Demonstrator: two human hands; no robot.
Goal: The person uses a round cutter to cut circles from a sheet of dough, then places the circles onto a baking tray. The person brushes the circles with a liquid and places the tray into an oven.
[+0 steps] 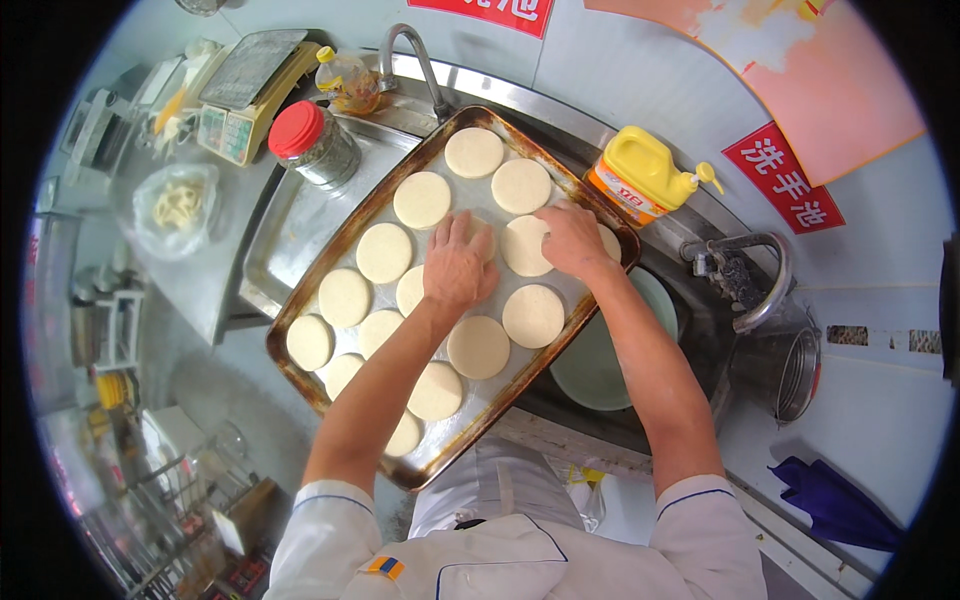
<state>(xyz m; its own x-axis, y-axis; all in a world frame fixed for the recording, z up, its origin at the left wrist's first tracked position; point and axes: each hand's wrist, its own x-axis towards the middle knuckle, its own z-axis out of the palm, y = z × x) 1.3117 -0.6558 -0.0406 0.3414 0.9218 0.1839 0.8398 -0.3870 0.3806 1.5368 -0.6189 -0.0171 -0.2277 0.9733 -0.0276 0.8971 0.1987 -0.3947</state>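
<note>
A large metal baking tray (480,451) with a browned rim lies aslant across the sink, holding several flat round pieces of dough (384,253) in rows. My left hand (459,262) rests palm down, its fingers spread over a dough round (484,238) near the tray's middle. At the right, my right hand (574,238) touches the edge of another dough round (525,246) with its fingertips. Part of one more round shows behind that hand, by the tray's right rim. Neither hand grasps anything that I can see. My forearms hide some of the lower rounds.
Behind the tray are a curved tap (409,37), a red-lidded jar (315,146), a plastic bottle (347,82) and a yellow detergent jug (641,169). A green basin (600,375) sits in the sink, with a second tap (772,277) at right. Scales (259,90) and bagged dough (178,206) stand left.
</note>
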